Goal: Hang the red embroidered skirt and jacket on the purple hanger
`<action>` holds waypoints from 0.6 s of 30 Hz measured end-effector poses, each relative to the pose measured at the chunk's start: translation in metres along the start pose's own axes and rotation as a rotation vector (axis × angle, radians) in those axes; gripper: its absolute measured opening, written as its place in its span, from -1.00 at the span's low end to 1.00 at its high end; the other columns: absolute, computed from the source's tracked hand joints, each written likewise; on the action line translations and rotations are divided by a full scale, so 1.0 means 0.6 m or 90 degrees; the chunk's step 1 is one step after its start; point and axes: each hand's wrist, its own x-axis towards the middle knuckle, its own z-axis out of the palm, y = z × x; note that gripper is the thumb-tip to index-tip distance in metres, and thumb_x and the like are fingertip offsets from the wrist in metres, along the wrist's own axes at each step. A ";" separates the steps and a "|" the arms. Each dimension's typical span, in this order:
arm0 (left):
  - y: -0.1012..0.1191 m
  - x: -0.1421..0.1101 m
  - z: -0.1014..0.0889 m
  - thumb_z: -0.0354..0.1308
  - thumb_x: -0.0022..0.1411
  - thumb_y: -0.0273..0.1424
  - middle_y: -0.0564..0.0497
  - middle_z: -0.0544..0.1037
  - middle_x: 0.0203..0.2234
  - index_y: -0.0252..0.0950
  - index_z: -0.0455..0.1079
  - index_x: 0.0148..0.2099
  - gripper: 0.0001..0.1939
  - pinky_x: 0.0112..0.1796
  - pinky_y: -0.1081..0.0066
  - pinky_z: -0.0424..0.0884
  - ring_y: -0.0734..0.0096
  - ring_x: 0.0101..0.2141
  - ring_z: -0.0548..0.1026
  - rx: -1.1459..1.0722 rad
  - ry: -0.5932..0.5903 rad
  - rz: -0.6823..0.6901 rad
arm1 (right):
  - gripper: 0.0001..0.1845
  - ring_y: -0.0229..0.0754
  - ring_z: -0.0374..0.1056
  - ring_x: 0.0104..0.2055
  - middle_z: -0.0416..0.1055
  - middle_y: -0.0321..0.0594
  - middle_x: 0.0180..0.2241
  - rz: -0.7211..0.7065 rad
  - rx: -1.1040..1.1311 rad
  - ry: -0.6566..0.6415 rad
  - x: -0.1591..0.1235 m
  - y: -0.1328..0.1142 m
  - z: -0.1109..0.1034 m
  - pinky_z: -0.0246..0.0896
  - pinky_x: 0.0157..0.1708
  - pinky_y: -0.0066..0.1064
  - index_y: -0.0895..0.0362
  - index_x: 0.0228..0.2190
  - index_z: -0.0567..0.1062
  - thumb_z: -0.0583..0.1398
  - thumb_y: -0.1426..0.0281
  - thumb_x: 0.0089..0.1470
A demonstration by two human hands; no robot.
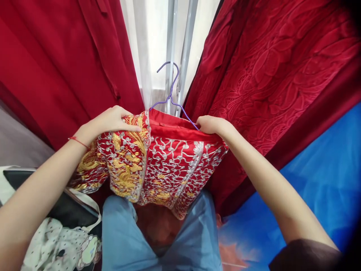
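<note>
A red jacket (175,162) with gold and silver embroidery hangs in front of my knees, partly around a purple wire hanger (170,98). My left hand (113,119) grips the jacket at its left shoulder, the thumb lying over the gold embroidery and the other fingers out of sight behind the cloth. At the right end of the red collar opening, my right hand (211,124) is closed on the jacket's edge beside the hanger's arm. The hanger's hook points up, in front of a metal upright. One embroidered sleeve (91,169) droops at the left.
Dark red garments hang at the left (56,56) and the right (276,67). Metal uprights (183,45) stand between them. A blue cloth (316,180) spreads at the lower right. By my left leg sit a black and white bag (70,207) and a dotted cloth (53,241).
</note>
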 end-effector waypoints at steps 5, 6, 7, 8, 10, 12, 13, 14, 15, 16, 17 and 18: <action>0.005 -0.009 -0.040 0.19 -0.01 0.19 0.14 0.28 -0.73 -0.29 0.27 -0.59 -0.40 -0.46 0.44 0.10 0.55 -0.59 0.17 0.176 -0.022 -0.053 | -0.67 0.19 0.45 -0.02 0.52 0.14 -0.09 0.096 -0.019 0.220 -0.015 -0.019 -0.011 0.30 -0.11 -0.08 0.19 -0.09 0.59 0.18 0.38 0.13; 0.006 -0.010 -0.046 0.18 0.02 0.18 0.16 0.27 -0.74 -0.29 0.28 -0.58 -0.40 -0.44 0.44 0.09 0.57 -0.59 0.15 0.198 -0.012 -0.046 | -0.66 0.20 0.44 -0.02 0.51 0.15 -0.09 0.111 -0.002 0.267 -0.016 -0.018 -0.010 0.30 -0.12 -0.06 0.19 -0.09 0.58 0.15 0.33 0.17; 0.007 -0.011 -0.051 0.17 0.04 0.18 0.17 0.27 -0.74 -0.30 0.28 -0.58 -0.39 -0.43 0.45 0.09 0.58 -0.58 0.14 0.212 -0.007 -0.040 | -0.64 0.21 0.44 -0.04 0.51 0.17 -0.11 0.126 0.017 0.306 -0.017 -0.015 -0.008 0.30 -0.14 -0.05 0.21 -0.09 0.58 0.12 0.29 0.21; 0.008 -0.011 -0.056 0.15 0.06 0.17 0.17 0.27 -0.74 -0.31 0.28 -0.57 -0.39 -0.42 0.45 0.08 0.59 -0.57 0.14 0.221 -0.005 -0.037 | -0.60 0.21 0.44 -0.07 0.51 0.20 -0.14 0.140 0.034 0.331 -0.016 -0.013 -0.006 0.30 -0.16 -0.05 0.24 -0.10 0.58 0.08 0.25 0.24; 0.011 -0.011 -0.062 0.14 0.08 0.17 0.18 0.26 -0.75 -0.32 0.28 -0.58 -0.39 -0.40 0.46 0.07 0.60 -0.56 0.13 0.240 -0.002 -0.043 | -0.53 0.19 0.45 -0.12 0.51 0.23 -0.20 0.152 0.056 0.346 -0.014 -0.008 0.000 0.30 -0.18 -0.06 0.29 -0.14 0.58 0.03 0.19 0.29; 0.013 -0.011 -0.067 0.13 0.08 0.17 0.18 0.26 -0.74 -0.32 0.29 -0.58 -0.39 -0.39 0.47 0.05 0.60 -0.56 0.14 0.264 0.002 -0.050 | -0.49 0.17 0.45 -0.14 0.51 0.23 -0.23 0.148 0.048 0.336 -0.015 -0.004 0.005 0.30 -0.20 -0.09 0.30 -0.18 0.59 0.02 0.16 0.31; 0.015 -0.011 -0.069 0.13 0.08 0.16 0.18 0.27 -0.74 -0.32 0.31 -0.57 -0.39 -0.39 0.47 0.05 0.60 -0.56 0.15 0.274 0.004 -0.050 | -0.48 0.16 0.46 -0.15 0.51 0.23 -0.24 0.143 0.035 0.329 -0.017 -0.002 0.007 0.30 -0.20 -0.10 0.31 -0.19 0.59 0.02 0.14 0.31; 0.016 -0.010 -0.070 0.13 0.09 0.16 0.17 0.29 -0.72 -0.32 0.33 -0.56 -0.40 -0.38 0.47 0.05 0.60 -0.56 0.17 0.281 0.006 -0.049 | -0.48 0.15 0.46 -0.16 0.52 0.22 -0.25 0.135 0.017 0.318 -0.020 0.000 0.007 0.31 -0.21 -0.13 0.30 -0.21 0.59 0.05 0.13 0.29; 0.016 -0.010 -0.071 0.13 0.09 0.15 0.17 0.32 -0.70 -0.32 0.38 -0.53 -0.41 -0.37 0.47 0.06 0.60 -0.55 0.18 0.284 0.004 -0.049 | -0.50 0.13 0.46 -0.16 0.52 0.19 -0.26 0.120 -0.002 0.300 -0.024 0.003 0.007 0.31 -0.22 -0.16 0.30 -0.22 0.60 0.09 0.12 0.27; 0.017 -0.010 -0.073 0.13 0.09 0.15 0.17 0.35 -0.68 -0.33 0.42 -0.50 -0.42 -0.36 0.47 0.06 0.60 -0.55 0.19 0.285 0.001 -0.052 | -0.54 0.11 0.46 -0.17 0.53 0.16 -0.26 0.099 -0.020 0.274 -0.029 0.006 0.007 0.30 -0.23 -0.19 0.28 -0.23 0.60 0.14 0.12 0.23; 0.018 -0.010 -0.073 0.14 0.08 0.15 0.16 0.37 -0.67 -0.33 0.45 -0.46 -0.42 -0.35 0.47 0.07 0.61 -0.55 0.20 0.286 -0.002 -0.057 | -0.58 0.09 0.46 -0.17 0.53 0.13 -0.27 0.077 -0.039 0.243 -0.035 0.009 0.008 0.30 -0.24 -0.23 0.26 -0.24 0.60 0.18 0.14 0.19; 0.018 -0.010 -0.073 0.14 0.08 0.15 0.16 0.38 -0.67 -0.33 0.48 -0.43 -0.42 -0.35 0.47 0.07 0.61 -0.55 0.21 0.288 -0.006 -0.065 | -0.64 0.06 0.46 -0.17 0.54 0.10 -0.27 0.060 -0.057 0.214 -0.041 0.012 0.008 0.29 -0.25 -0.26 0.24 -0.23 0.60 0.21 0.18 0.17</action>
